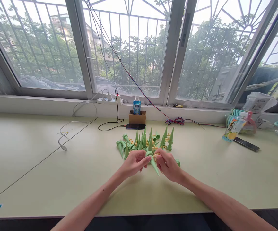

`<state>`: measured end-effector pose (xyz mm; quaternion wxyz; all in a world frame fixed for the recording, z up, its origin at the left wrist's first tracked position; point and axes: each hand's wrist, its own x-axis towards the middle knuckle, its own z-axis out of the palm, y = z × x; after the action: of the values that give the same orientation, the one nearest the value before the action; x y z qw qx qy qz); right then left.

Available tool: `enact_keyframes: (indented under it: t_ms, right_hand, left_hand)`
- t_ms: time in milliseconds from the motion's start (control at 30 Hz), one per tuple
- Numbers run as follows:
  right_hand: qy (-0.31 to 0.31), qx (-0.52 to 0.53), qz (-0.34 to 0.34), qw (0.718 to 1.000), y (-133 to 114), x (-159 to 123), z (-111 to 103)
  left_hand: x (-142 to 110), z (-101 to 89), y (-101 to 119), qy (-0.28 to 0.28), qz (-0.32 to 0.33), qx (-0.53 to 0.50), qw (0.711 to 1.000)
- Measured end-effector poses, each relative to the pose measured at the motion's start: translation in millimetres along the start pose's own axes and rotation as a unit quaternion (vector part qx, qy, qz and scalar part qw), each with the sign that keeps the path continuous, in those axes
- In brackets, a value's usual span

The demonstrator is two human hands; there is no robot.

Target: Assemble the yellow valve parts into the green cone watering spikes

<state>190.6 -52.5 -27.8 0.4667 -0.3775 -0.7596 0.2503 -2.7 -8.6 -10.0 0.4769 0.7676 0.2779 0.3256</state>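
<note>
Pinched in my left hand (pixel 137 161) is a green plant watering spike (pixel 154 166), its tip slanting down to the right. My right hand (pixel 167 163) is closed on a small yellow valve (pixel 156 155) at the side of that spike; the fingers partly cover it, and I cannot tell how far it sits in the spike. Just beyond both hands lies a pile of similar green spikes (pixel 120 148), some standing upright and others on their sides. Several have yellow valves in or beside them. A green cap-like piece (pixel 178 162) shows behind my right hand.
Behind the pile are a phone (pixel 135 126) on a cable and a cardboard box (pixel 137 118) with a blue bottle (pixel 136 106). Bundled wires (pixel 175 121) lie by the sill. At right stand a drink pouch (pixel 234 129) and another phone (pixel 246 144). A loose cable (pixel 62 144) lies left.
</note>
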Motion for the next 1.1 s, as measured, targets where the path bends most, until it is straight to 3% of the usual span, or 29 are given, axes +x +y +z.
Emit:
enact_keyframes:
  t_ms: [1100]
  right_hand:
    - [-0.005,0.003,-0.002,1.000,-1.2,0.0,0.7]
  left_hand:
    - [-1.1,-1.2,-2.3,-0.004,-0.005,0.004,1.000]
